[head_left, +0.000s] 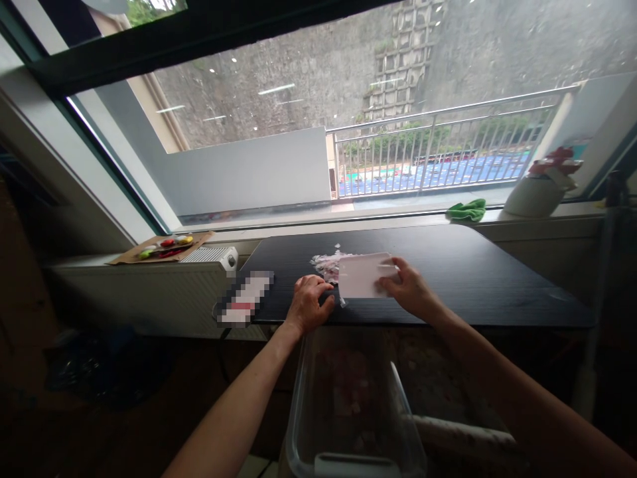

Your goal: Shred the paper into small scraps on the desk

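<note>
1. On the dark surface [497, 279], near its front edge, the person's right hand [404, 285] grips a flat, pale pinkish sheet [363, 275] by its right side, thumb in front and fingers towards the top corner.
2. The sheet's left side meets a loose heap of pale shreds [324, 265]; it covers part of the heap, so how far the shreds run behind it cannot be told.
3. Just left of the sheet, the left hand [309, 302] rests with its fingers bent, close to the front of the heap; whether it pinches anything cannot be told.
4. A small scrap [342, 303] lies at the sheet's lower left corner.
5. Below the front edge stands a clear plastic bin [295, 415]; pale pieces [354, 372] lie inside, dim in the shadow.
6. At the left end of the surface is a pixelated item [247, 299], its details hidden.
7. Farther left, a brown board [130, 255] bearing small coloured things [169, 245] lies on a white radiator [149, 292].
8. Along the windowsill, to the right, a green cloth [468, 210] sits near a whitish container [533, 196] with a red top.
</note>
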`<state>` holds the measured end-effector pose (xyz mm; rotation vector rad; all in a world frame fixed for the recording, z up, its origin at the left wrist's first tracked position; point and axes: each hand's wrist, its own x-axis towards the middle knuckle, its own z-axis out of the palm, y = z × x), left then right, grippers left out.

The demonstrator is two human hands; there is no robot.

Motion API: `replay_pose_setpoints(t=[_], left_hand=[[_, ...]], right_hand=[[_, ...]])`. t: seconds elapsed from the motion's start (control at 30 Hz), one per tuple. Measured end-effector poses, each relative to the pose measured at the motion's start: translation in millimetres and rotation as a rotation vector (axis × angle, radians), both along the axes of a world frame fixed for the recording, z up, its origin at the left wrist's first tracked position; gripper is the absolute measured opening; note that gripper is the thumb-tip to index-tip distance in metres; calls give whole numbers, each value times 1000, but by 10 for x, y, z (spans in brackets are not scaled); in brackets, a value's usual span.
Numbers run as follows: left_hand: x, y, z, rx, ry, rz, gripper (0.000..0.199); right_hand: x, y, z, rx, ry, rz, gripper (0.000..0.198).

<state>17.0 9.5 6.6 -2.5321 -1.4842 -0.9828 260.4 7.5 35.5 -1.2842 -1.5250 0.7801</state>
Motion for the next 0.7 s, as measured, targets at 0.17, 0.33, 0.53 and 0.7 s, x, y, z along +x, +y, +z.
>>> replay_pose_setpoints(t=[0.17,0.33,0.53,0.7], left_hand=[[9,5,4,-7,-8,2,21],[14,7,2,-2,-21,0,21],[8,4,0,5,-14,-2,21],[11,9,-5,4,-15,-5,21]], right_hand=[[121,-56,48,-80,73,40,35],[384,-17,-25,-137,74,-86,40],[307,-1,-211,-200,110,-41,39],[187,-121,-134,-285,229,45,39]])
